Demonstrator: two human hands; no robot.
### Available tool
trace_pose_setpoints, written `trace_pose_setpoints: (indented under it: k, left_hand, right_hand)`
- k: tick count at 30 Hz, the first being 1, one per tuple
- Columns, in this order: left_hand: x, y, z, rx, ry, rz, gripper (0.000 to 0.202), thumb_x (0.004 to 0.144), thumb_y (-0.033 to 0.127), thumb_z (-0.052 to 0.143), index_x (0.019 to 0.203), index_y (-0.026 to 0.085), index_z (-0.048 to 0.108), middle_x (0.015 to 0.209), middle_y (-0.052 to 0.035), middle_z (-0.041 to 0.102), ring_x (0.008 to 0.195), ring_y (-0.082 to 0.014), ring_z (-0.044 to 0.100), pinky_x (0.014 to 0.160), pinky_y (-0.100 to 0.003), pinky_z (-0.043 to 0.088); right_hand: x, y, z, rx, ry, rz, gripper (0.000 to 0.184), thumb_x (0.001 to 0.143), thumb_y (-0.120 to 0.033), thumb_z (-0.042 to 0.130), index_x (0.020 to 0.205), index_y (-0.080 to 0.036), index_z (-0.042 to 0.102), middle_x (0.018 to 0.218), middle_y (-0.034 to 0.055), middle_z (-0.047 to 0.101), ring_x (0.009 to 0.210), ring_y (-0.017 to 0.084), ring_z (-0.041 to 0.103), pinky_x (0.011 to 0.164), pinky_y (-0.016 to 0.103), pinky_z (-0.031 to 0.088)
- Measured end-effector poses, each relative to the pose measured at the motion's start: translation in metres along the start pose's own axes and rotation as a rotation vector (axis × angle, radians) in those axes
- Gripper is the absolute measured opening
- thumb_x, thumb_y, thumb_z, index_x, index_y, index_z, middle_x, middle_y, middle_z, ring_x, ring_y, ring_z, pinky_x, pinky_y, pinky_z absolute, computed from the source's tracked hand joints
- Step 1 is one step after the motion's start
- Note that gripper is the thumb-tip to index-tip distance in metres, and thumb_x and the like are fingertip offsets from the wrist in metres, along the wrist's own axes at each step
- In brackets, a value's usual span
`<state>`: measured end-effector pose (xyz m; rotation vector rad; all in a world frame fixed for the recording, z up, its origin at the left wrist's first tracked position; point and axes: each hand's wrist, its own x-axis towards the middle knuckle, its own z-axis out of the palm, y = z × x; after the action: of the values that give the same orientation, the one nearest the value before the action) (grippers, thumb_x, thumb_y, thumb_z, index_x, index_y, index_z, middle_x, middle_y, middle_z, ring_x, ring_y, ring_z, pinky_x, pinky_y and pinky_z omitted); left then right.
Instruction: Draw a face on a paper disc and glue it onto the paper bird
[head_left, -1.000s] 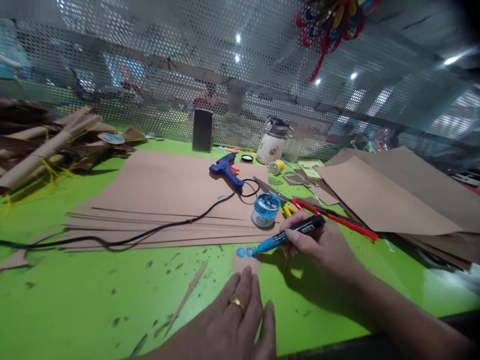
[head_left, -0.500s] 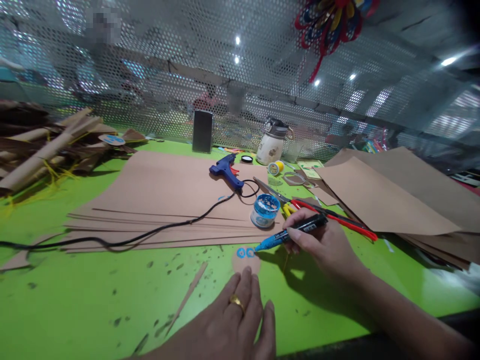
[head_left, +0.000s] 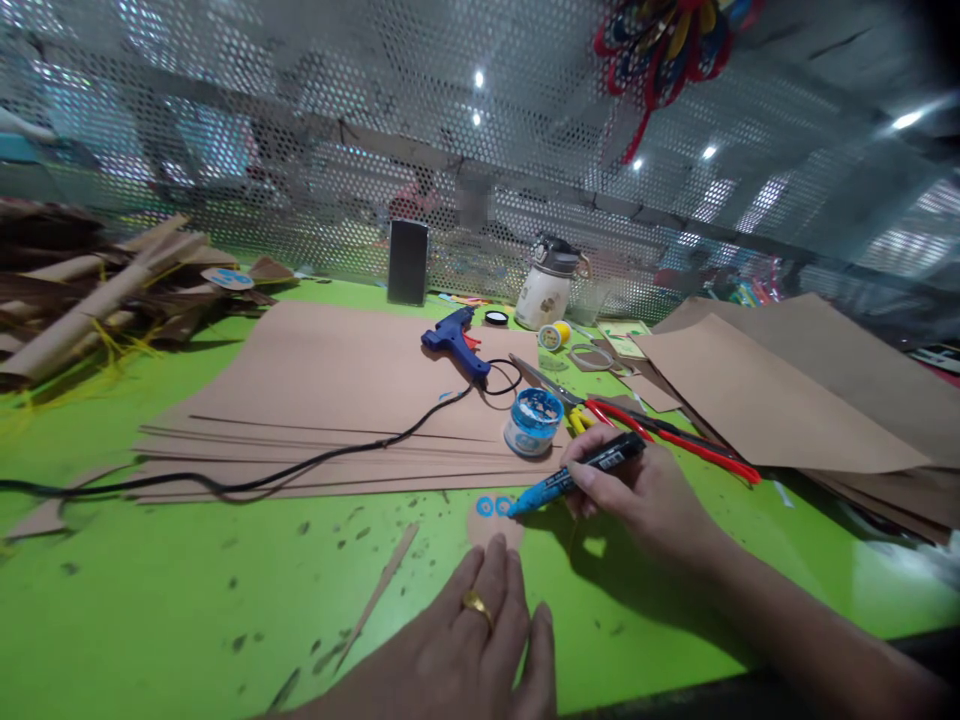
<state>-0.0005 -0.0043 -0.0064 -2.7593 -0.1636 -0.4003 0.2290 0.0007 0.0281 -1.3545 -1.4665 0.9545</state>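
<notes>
A small round brown paper disc lies on the green table, with two blue ring shapes drawn near its top. My left hand, a gold ring on one finger, rests with its fingers stretched out, the fingertips on the disc's lower edge. In my right hand is a blue marker pen, held in a pinch. Its blue tip meets the disc beside the right-hand ring shape. Just behind the pen stands an open jar of blue paint.
A blue glue gun with a black cord lies on stacked brown paper. Red-handled scissors lie right of the jar. Behind are a phone, a white bottle and a yellow thread spool. More brown sheets lie right.
The marker's tip has shifted slightly down along the right-hand ring shape. My left hand stays on the disc. The whole view has moved a little.
</notes>
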Motion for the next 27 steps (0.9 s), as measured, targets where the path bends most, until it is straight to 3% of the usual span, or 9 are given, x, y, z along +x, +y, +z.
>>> trace_pose_setpoints:
  k: [27]
  left_hand:
    - [0.0003,-0.0001,0.0034,0.091,-0.009,0.001,0.030,0.092,0.018,0.049,0.120,0.006,0.047,0.117,-0.0242,0.063,0.115,-0.0364,0.058,0.097,-0.048,0.046]
  right_hand:
    - [0.0011,-0.0019,-0.0007,0.002,0.052,0.047,0.014,0.083,-0.030,0.062,0.081,-0.017,0.057,0.056,-0.0015,0.060,0.051,0.011,0.055,0.052,0.026,0.046]
